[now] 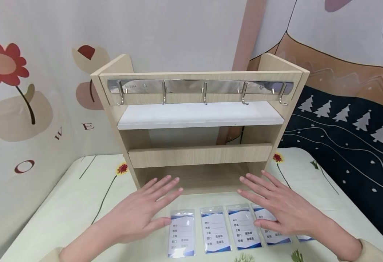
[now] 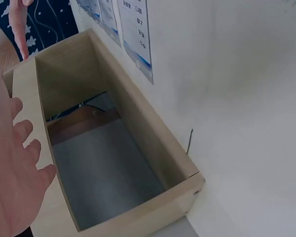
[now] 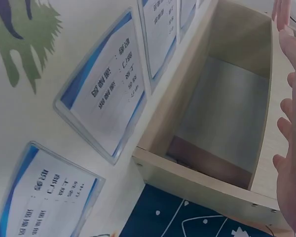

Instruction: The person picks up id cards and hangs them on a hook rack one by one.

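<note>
Both hands bare and empty, fingers extended and slightly parted. Left hand hung before the lower left of the shelf, thumb near the first of five cards; right hand was above the row's right end, hiding parts of the fourth and fifth. Could not tell whether either hand touched anything. Shelf, pale wood, stood upright between the worktop's two back corners. Cards lay in clear sleeves before it, farther from the back edge, in a row roughly parallel to that edge; white with blue borders, printed lines. Across the shelf's upper front ran a shiny metal strip bearing five hooks; below it, a white board. Red-and-yellow flowers marked the worktop's covering either side of the shelf. Beyond the right edge, a dark panel with white trees.
</note>
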Motion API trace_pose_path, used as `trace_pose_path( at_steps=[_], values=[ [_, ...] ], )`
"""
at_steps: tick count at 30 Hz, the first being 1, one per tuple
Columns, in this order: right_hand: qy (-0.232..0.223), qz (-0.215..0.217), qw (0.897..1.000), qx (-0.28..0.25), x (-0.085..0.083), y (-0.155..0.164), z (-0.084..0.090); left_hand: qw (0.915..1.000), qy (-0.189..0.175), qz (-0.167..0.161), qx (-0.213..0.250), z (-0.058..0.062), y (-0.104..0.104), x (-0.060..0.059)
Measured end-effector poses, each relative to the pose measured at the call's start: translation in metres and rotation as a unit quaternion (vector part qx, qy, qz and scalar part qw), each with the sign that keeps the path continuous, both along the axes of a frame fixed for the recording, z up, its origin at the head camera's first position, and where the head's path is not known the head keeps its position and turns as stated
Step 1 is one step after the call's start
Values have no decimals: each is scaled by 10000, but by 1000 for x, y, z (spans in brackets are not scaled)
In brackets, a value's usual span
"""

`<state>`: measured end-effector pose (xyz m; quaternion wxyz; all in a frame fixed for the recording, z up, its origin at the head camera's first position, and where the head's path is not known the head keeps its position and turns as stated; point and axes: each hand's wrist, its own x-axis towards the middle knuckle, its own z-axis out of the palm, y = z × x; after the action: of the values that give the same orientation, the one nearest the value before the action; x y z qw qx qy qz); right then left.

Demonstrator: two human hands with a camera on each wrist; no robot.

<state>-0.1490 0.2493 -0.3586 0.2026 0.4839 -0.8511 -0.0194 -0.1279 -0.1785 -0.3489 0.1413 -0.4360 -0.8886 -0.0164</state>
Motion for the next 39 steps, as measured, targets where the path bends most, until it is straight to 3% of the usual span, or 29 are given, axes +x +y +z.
trace_pose_path(
  at_steps=[13,16,26,28,31,39],
  values=[
    [-42,-149,9999,-52,4,6,-9,9975,-84,215,675,-16,-23,9],
    [-157,-196,9997,-65,5,7,-12,9957,-242,360,817,-20,-29,12],
    [-170,-236,9996,-56,6,6,-19,9777,-813,741,1787,-34,-50,24],
    [-186,-238,9995,-76,6,6,-21,9680,-1026,747,2166,-38,-55,25],
    [-236,-252,9993,-110,6,4,-22,9445,-1396,824,2858,-44,-61,24],
    [-569,-278,9979,-142,5,-7,-27,8604,-2212,1308,4401,-57,-81,13]
  ],
)
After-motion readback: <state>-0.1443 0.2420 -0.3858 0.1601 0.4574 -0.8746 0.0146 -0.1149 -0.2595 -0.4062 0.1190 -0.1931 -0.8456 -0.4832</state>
